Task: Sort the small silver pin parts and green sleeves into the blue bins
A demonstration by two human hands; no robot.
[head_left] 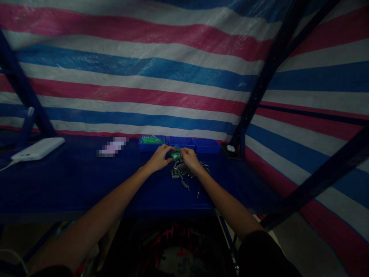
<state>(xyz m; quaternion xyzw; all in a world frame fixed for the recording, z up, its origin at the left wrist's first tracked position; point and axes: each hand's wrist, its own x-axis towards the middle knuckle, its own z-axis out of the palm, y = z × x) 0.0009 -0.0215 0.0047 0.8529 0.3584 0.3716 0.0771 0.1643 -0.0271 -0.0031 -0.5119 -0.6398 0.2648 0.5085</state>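
Both my hands meet over the dark blue bench [72, 181], pinching a small green board-like part [176, 155] between them. My left hand [159, 157] grips its left side with fingers curled. My right hand [190, 159] grips its right side, fingers closed. Just under and in front of the hands lies a heap of several small dark cylindrical parts with wire legs [181, 172], some scattered toward me.
Three blue bins [206, 146] stand in a row behind the hands; the left bin [151, 141] holds green parts. A white power bank [39, 149] lies at far left, a blurred pink object [112, 147] mid-left. Striped tarp walls and dark blue frame posts surround the bench.
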